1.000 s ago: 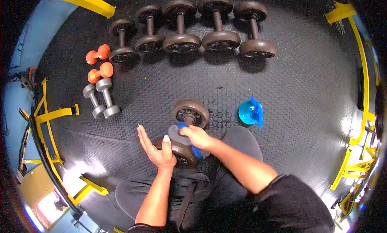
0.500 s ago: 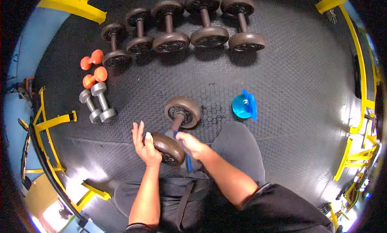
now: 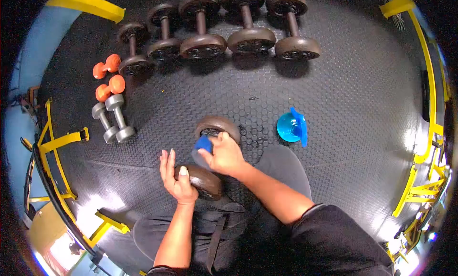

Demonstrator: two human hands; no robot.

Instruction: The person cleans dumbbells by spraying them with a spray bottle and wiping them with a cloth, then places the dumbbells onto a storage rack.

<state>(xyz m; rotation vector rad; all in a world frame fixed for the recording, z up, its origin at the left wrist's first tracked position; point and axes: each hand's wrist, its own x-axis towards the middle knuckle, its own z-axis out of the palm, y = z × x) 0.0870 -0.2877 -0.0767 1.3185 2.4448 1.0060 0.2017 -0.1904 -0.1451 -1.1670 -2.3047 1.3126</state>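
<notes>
A person sat on a black rubber floor (image 3: 343, 147) with a brown dumbbell (image 3: 210, 154) lying just in front of their knees. The left hand (image 3: 176, 178) cupped the dumbbell's near plate, fingers curled round its edge to steady it. The right hand (image 3: 223, 154) gripped a blue cloth (image 3: 203, 143) and pressed it against the handle, between the two plates. Judging by this, wiping of this dumbbell was under way, not finished. Beyond the dumbbell stood a row of five brown dumbbells (image 3: 210, 23); to its left lay orange dumbbells (image 3: 107, 78) and grey dumbbells (image 3: 112, 118). A blue bottle (image 3: 292, 127) lay to its right.
</notes>
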